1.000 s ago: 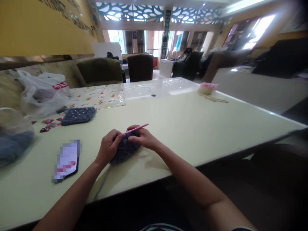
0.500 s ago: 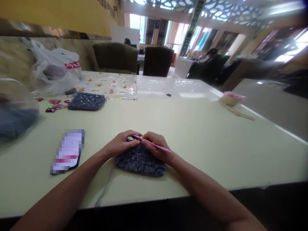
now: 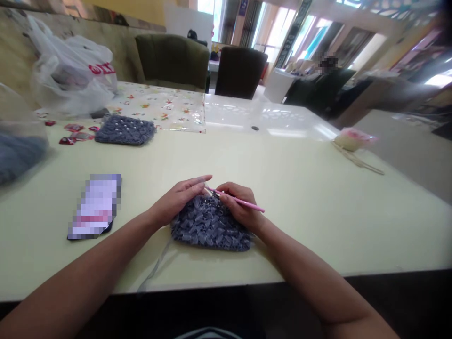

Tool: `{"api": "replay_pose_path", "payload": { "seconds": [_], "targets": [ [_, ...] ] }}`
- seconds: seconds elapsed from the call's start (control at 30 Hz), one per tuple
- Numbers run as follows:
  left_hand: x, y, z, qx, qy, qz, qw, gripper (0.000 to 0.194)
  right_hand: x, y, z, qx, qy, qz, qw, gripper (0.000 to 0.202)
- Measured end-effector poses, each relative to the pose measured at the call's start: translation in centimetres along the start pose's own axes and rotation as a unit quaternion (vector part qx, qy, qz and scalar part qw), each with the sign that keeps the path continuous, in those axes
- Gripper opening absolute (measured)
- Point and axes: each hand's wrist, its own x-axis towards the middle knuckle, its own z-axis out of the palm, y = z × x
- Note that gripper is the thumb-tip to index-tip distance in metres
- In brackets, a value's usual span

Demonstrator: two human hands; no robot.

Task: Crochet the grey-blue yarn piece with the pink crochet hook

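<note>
Cannot read pixelated phone (image 3: 94,205) left of held crocheted piece (image 3: 212,228) | cannot see piece's upper right corner behind right hand (image 3: 244,215) | cannot make out tip of pink hook (image 3: 253,206) at piece's top | cannot follow clear bag (image 3: 21,150), far left of piece, past view's edge

a pale table (image 3: 318,202) spreads across the foreground, its far end glossy with reflections, and beyond it stand an olive armchair (image 3: 173,61) and a darker chair (image 3: 241,70). a mottled wall (image 3: 125,54) runs along the left, yellow paint (image 3: 137,13) above it. at the back, bright windows (image 3: 278,28) glow beside dark curtains (image 3: 228,23) and a lettered pillar (image 3: 294,35).
</note>
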Motion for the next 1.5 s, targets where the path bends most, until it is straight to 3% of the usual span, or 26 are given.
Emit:
{"api": "replay_pose_path", "payload": {
  "seconds": [0.13,0.23,0.37,0.53,0.73,0.93,1.07,1.17,1.27,1.37,1.5],
  "targets": [
    [0.0,-0.2,0.2,-0.025,-0.02,-0.005,0.999,0.07,0.1,-0.3,0.0,-0.044,-0.028,-0.029,0.998,0.02],
    [-0.1,-0.2,0.3,-0.005,-0.009,0.002,1.0,0.079,0.0,-0.3,0.5,-0.096,0.007,-0.039,0.995,0.019],
    [0.0,-0.1,0.2,0.014,0.014,0.001,1.0,0.075,-0.3,-0.4,1.4,-0.158,0.059,-0.074,0.983,0.017],
    [0.3,-0.1,-0.6,-0.067,-0.033,-0.031,0.997,0.071,-0.7,-0.7,1.4,-0.154,0.086,-0.103,0.979,0.011],
    [0.4,0.3,-1.1,-0.105,-0.076,-0.039,0.991,0.066,-0.5,-0.9,0.4,-0.096,0.042,-0.128,0.986,0.011],
    [0.4,0.1,-0.6,-0.105,-0.03,-0.023,0.994,0.072,-0.6,-1.0,1.2,-0.128,0.084,-0.092,0.984,0.01],
    [0.5,-0.1,-0.5,-0.164,-0.047,-0.081,0.982,0.065,-1.0,-1.1,1.4,-0.175,0.102,-0.139,0.969,0.012],
    [0.6,0.1,-0.9,-0.177,-0.08,-0.1,0.976,0.062,-0.8,-1.4,0.5,-0.135,0.05,-0.146,0.979,0.013],
    [0.6,0.4,-1.5,-0.128,-0.092,-0.083,0.984,0.057,-0.1,-1.8,-1.0,-0.045,-0.064,-0.096,0.992,0.016],
    [0.5,0.6,-1.8,-0.066,-0.096,-0.072,0.991,0.057,0.6,-2.1,-2.1,-0.016,-0.156,-0.072,0.985,0.019],
    [0.3,0.9,-1.5,-0.012,-0.062,-0.055,0.996,0.06,0.9,-2.0,-2.6,-0.033,-0.18,-0.049,0.982,0.019]
  ]
}}
